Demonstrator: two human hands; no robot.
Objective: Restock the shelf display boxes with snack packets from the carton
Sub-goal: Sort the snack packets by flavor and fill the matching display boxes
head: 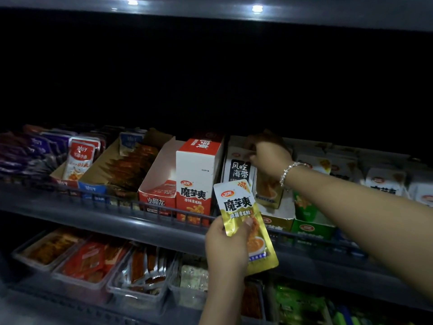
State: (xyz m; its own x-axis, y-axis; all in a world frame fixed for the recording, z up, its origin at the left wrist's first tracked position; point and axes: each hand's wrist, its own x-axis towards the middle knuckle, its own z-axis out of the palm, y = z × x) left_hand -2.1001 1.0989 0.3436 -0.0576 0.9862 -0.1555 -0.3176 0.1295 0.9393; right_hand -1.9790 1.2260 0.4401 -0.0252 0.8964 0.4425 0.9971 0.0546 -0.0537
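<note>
While a gold snack packet (246,224) is being gripped upright between thumb and fingers of the left hand (226,245) at six o'clock, in front of the shelf rail (131,202), the right hand (269,158) is being reached into a white display box (276,207) at one o'clock. Its fingers are being curled; whether anything is being held cannot be told.

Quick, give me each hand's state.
Left hand: closed on a gold foil snack packet.
Right hand: fingers curled among shelf packets; grip cannot be told.
</note>
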